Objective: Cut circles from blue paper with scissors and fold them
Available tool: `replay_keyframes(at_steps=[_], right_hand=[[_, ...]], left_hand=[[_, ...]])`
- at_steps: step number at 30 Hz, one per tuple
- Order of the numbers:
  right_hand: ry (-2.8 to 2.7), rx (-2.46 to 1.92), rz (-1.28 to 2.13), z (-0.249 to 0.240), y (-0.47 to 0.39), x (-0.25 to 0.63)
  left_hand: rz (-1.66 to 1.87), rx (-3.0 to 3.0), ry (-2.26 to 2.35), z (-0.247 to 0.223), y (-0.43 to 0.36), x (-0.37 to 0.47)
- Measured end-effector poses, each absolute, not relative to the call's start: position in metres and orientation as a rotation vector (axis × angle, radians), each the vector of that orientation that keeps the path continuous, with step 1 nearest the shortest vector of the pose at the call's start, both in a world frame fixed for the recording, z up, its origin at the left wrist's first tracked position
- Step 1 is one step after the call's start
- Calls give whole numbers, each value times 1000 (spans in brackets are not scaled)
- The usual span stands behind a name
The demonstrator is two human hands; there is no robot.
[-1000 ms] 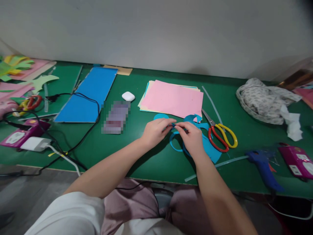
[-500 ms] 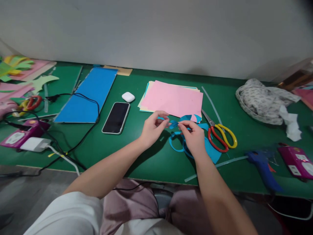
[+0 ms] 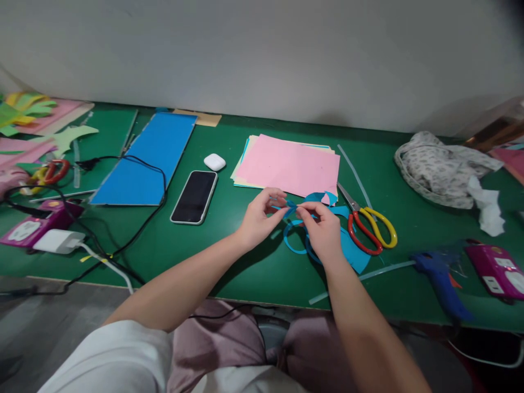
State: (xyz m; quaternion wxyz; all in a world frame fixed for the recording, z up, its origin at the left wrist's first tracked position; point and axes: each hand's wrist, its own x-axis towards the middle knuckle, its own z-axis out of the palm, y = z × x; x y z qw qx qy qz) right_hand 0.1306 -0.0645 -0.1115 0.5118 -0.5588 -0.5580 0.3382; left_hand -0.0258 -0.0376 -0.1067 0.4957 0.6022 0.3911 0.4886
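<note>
A small piece of blue paper (image 3: 291, 208) is pinched between my two hands above the green table. My left hand (image 3: 262, 216) grips its left side with thumb and fingertips. From the right, my right hand (image 3: 323, 226) pinches the other side; the fingers partly hide the paper's shape. Under and beside my right hand lie cut blue paper scraps (image 3: 357, 252), among them a curled blue paper ring (image 3: 293, 245). Scissors (image 3: 370, 229) with one red and one yellow handle rest just right of these scraps.
Pink paper (image 3: 295, 164) tops a stack behind my hands. A phone (image 3: 194, 197), a white case (image 3: 215, 162) and a blue board (image 3: 147, 164) lie left. On the right are a blue glue gun (image 3: 442, 284), a glue stick (image 3: 387, 269) and a purple power strip (image 3: 497, 267).
My left hand has moved slightly right, closer to my right hand, and its fingertips now meet the blue paper there. My right hand has hardly moved.
</note>
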Motion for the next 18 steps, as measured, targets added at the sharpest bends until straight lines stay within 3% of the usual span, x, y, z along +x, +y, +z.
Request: replay_keyframes(at_steps=[18], right_hand=[[-1431, -1309, 688, -113, -65, 132]], left_hand=[[1114, 1394, 924, -112, -29, -29]])
